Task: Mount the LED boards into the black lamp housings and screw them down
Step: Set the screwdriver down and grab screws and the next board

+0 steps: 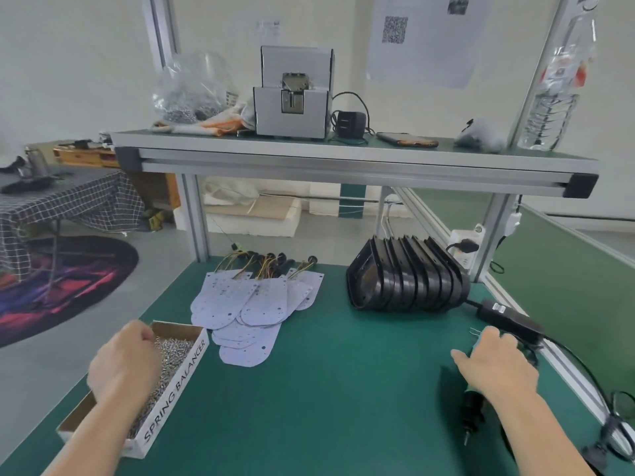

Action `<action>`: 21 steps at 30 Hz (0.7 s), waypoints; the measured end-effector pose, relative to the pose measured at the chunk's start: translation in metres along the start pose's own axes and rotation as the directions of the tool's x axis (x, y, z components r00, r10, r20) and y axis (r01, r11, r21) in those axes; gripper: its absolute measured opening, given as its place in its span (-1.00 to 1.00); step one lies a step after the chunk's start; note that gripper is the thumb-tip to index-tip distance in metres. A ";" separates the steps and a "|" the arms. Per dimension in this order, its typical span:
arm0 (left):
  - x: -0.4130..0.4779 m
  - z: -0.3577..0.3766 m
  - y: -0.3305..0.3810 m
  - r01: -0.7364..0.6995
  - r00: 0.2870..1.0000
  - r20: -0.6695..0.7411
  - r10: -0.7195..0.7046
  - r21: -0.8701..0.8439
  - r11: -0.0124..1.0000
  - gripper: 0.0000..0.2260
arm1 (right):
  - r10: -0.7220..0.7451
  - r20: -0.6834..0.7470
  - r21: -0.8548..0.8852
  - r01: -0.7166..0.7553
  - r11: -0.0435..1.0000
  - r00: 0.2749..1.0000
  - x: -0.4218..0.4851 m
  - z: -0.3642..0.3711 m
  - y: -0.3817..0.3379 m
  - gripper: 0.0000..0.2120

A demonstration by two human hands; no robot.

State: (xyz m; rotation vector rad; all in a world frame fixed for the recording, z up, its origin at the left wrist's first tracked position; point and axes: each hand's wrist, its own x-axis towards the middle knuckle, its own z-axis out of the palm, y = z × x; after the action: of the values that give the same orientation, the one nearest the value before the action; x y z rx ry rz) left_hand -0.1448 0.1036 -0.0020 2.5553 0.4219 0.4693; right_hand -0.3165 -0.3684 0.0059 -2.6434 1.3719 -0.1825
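A loose pile of white LED boards, wires at their far ends, lies on the green counter. To the right of the pile, well apart, the black lamp housings stand nested in a row on edge. Just left of the pile and nearer the person sits a cardboard box of screws. The left hand dips into it with fingers curled (whether they pinch any screw, I cannot tell). Far right of the pile and nearer, the right hand lies over an electric screwdriver on the counter, fingers curved round its body, thumb spread. A black power adapter lies just beyond that hand.
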 end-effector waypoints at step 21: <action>0.075 0.088 0.114 -0.189 0.881 0.472 0.042 0.269 0.945 -0.25 | -0.209 0.028 0.245 0.196 0.950 0.978 0.013 0.013 -0.146 -0.40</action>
State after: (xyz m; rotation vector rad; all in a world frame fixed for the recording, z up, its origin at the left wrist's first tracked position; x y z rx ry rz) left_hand -0.0188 0.0008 0.0047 2.8861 0.1719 -0.1929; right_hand -0.1900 -0.2950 0.0226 -2.5583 0.9899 -0.2813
